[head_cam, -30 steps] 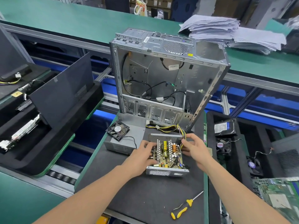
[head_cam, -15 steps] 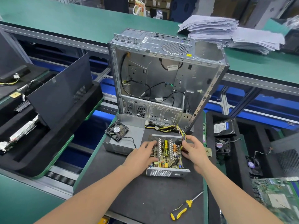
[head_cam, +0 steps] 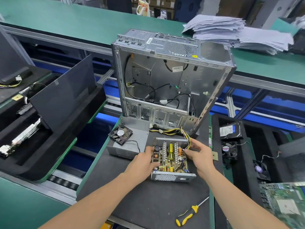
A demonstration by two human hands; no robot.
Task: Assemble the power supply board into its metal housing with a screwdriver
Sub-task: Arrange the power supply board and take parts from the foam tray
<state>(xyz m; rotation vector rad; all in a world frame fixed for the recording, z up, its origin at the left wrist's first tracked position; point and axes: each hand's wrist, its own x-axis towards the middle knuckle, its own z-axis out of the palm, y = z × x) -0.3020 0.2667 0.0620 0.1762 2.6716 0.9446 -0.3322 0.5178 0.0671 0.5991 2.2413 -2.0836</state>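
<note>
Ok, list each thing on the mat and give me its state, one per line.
Power supply board: seated in its metal housing, top open.
Left hand: gripping the board's left edge.
Right hand: gripping the right edge near the wire bundle.
Screwdriver: lying untouched.
Computer case: upright, side open.
Loose fan: resting on the cover.

My head-camera view is bright and evenly lit from overhead, with soft, faint shadows. Mild glare shows on the computer case. Wide-angle distortion bows the conveyor rail. The green circuit board at lower right and the paper stack are blurred.
</note>
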